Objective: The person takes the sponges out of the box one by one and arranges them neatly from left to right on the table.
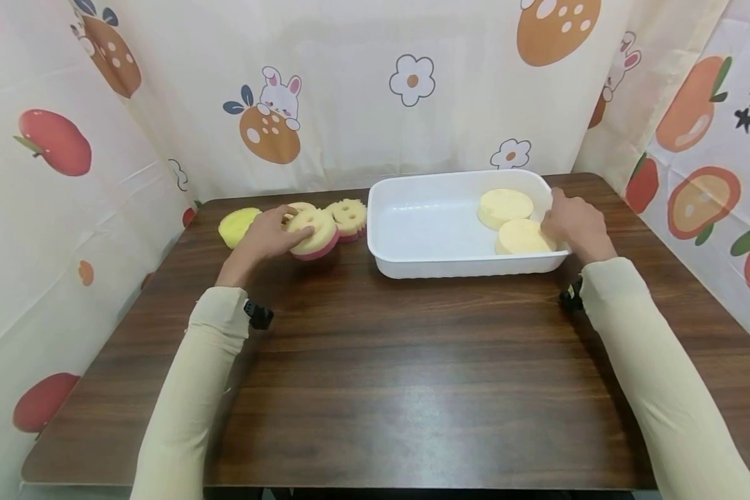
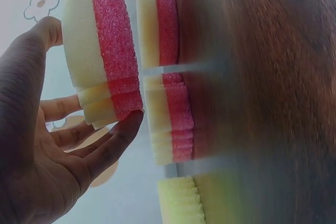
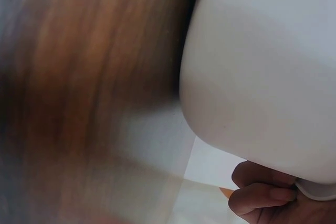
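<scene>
My left hand (image 1: 264, 236) pinches a round sponge (image 1: 317, 236) between thumb and fingers. In the left wrist view this sponge (image 2: 113, 45) has a cream layer and a pink layer and is held up off the table. Behind it stand two more cream-and-pink sponges, one with a scalloped edge (image 1: 350, 217) and one partly hidden (image 1: 301, 206). My right hand (image 1: 576, 223) grips the right-hand rim of a white plastic tub (image 1: 462, 268), its fingers (image 3: 257, 193) curled at the edge. Two round pale yellow sponges (image 1: 505, 207) lie inside the tub, at its right end.
A yellow sponge (image 1: 237, 226) with a ridged edge lies left of my left hand. The brown wooden table (image 1: 400, 375) stretches towards me. Patterned fabric (image 1: 350, 90) hangs along the table's back and both sides.
</scene>
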A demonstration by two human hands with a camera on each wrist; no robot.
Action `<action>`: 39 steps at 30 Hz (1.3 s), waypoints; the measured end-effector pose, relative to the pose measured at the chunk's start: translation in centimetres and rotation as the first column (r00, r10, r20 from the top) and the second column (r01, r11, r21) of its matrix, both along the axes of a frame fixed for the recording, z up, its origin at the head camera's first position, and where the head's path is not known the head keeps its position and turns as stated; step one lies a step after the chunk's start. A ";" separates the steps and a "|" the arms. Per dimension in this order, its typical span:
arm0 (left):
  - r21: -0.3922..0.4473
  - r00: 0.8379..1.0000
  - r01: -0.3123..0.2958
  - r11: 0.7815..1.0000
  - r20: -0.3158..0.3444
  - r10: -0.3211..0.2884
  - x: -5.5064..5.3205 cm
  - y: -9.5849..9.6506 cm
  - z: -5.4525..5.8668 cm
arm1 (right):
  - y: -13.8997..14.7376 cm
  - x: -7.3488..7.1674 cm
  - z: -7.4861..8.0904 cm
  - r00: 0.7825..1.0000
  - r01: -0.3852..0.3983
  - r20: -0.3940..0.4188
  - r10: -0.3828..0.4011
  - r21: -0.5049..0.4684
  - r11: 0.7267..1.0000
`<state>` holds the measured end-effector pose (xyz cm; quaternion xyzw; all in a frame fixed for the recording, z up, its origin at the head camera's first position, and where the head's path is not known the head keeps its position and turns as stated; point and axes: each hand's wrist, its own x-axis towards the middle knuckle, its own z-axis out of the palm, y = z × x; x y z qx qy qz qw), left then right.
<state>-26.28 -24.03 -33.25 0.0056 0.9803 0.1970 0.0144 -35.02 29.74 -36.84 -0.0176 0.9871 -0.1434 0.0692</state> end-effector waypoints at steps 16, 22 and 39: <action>-0.006 1.000 -0.020 1.000 0.013 0.020 0.6 -2.3 0.0 | 0.0 0.1 0.4 1.000 -0.001 -0.012 0.001 0.012 1.000; -0.006 0.999 -0.035 0.999 0.032 0.035 1.2 -3.2 -0.3 | -0.2 0.1 0.4 1.000 -0.006 0.002 0.006 0.009 1.000; -0.020 0.995 -0.081 0.997 0.062 0.082 2.4 -5.8 -0.4 | -0.3 0.1 0.1 1.000 0.003 -0.008 -0.003 0.024 1.000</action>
